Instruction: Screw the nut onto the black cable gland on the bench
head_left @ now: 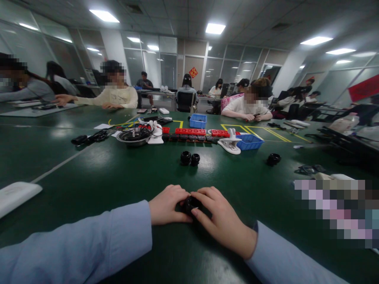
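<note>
Close to me on the green table [124, 169], a small black ring-shaped part [192, 203] sits between my two hands. My left hand [170, 204] has its fingers and thumb closed round the part's left side. From the right, my right hand [220, 217] grips the same part between thumb and fingers. Farther forward, two black round parts [185, 158] stand side by side. Another black part [273, 159] lies to the right. My fingers hide some of the held part.
Past the round parts are a metal bowl [134, 136], white clamps [230, 142], red blocks [191, 131] and blue bins [250, 142]. A white object [17, 196] lies at the left edge. Several people sit around the room, some at this table.
</note>
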{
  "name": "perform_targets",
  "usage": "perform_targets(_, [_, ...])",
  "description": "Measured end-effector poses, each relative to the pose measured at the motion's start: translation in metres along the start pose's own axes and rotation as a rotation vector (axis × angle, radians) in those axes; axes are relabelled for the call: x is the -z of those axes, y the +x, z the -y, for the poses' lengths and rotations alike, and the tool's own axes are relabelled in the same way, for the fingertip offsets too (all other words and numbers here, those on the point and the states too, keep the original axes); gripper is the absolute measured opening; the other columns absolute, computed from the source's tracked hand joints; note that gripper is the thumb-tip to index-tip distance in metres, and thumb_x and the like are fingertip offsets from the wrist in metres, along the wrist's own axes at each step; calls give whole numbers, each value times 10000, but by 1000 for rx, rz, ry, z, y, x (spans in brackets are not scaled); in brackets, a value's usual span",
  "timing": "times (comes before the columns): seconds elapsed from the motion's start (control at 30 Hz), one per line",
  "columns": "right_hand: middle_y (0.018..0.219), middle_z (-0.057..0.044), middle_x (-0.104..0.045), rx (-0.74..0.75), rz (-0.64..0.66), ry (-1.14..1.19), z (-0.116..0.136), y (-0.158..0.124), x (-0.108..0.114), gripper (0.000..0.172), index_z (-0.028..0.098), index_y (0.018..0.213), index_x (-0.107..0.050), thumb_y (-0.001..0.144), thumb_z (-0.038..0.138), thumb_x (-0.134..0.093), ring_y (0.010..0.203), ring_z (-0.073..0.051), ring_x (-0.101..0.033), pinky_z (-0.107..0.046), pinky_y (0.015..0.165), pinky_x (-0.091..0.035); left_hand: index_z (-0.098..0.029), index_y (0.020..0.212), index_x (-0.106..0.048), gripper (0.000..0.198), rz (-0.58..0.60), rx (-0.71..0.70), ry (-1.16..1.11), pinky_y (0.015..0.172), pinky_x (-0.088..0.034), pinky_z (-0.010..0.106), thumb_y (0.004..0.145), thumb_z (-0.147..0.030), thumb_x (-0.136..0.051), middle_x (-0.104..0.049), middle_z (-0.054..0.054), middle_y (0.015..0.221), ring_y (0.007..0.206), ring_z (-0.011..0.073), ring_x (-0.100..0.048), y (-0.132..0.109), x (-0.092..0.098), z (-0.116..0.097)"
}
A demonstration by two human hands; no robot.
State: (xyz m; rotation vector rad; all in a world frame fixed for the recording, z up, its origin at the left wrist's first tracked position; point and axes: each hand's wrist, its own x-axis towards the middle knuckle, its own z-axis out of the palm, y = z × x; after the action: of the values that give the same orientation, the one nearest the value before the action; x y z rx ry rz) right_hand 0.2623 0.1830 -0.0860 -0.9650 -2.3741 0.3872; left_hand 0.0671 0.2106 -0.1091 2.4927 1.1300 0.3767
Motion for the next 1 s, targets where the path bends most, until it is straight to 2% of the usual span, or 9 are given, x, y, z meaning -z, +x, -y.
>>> perform_targets(0.63, [1025,-83,-558,-1,-3,14,-1,0,-1,264,154,1105,-574,841,169,-574,919,-202,-502,-359,812,-475,-175,861,-574,371,0,-3,2,727,-364,297,703,-486,-701,-580,0,814,801,182,-512,1,-2,2])
perform_targets(0.83, [1028,-89,-562,15,-24,19,1,1,-5,246,139,1101,-571,865,169,-509,924,-208,-482,-371,831,-445,-164,805,-562,351,-1,4,3,719,-359,293,697,-460,-714,-568,-6,776,781,177,-505,1,-2,1])
perform_targets(1.0, [1088,-66,-579,63,13,-28,10,2,-6,275,160,1117,-564,848,176,-508,923,-218,-453,-392,843,-392,-156,763,-550,291,2,12,3,729,-361,297,696,-383,-719,-563,-2,765,780,179,-502,2,-2,2])
